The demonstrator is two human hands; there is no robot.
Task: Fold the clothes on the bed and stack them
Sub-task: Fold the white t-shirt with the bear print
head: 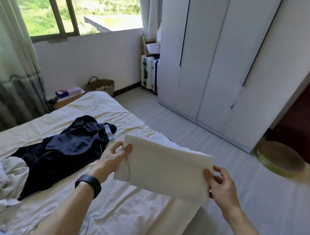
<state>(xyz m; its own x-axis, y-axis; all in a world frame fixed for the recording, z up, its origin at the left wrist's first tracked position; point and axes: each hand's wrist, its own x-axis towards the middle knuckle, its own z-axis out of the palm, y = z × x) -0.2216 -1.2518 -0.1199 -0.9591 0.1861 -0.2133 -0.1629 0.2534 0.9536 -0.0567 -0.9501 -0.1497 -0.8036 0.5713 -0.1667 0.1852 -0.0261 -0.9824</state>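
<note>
Cream folded garment (165, 168) held over the bed (119, 219): left grip (113, 159) pinches one end, right grip (221, 185) pinches the other. Navy garment (63, 151) lies crumpled alongside.

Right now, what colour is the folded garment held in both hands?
The folded garment is cream white, plain without pattern; the head view shows it clearly.
</note>
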